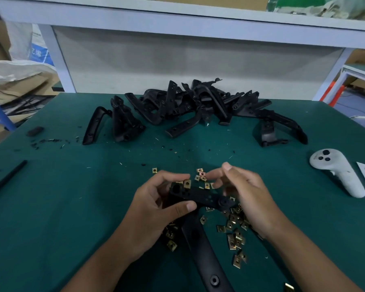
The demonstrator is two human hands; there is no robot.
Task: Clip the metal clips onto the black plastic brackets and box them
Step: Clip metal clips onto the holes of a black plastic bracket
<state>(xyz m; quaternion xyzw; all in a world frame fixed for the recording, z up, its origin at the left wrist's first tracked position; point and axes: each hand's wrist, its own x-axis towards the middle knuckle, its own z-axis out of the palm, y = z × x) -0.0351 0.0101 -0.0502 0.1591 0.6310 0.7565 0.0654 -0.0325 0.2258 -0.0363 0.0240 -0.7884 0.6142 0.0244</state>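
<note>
- Left hand [154, 207], at 6 o'clock on the green counter [51, 207], grips an L-shaped bracket [195, 209] bearing one clip [187, 183].
- Right hand [247, 194] hovers with curled fingers over loose clips [234, 226]; whether it pinches one, I cannot tell.
- Bracket pile [190, 104] at 12 o'clock.
- White controller [339, 171] at 3 o'clock.

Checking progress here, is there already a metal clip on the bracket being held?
Yes, one brass-coloured metal clip sits on the top edge of the bracket that the left hand grips.

Your bench, near to far

Loose clips [234, 226] lie under your hands; the bracket pile [190, 106] sits behind them, the controller [341, 173] on your right, a rod [6, 178] on your left.
</note>
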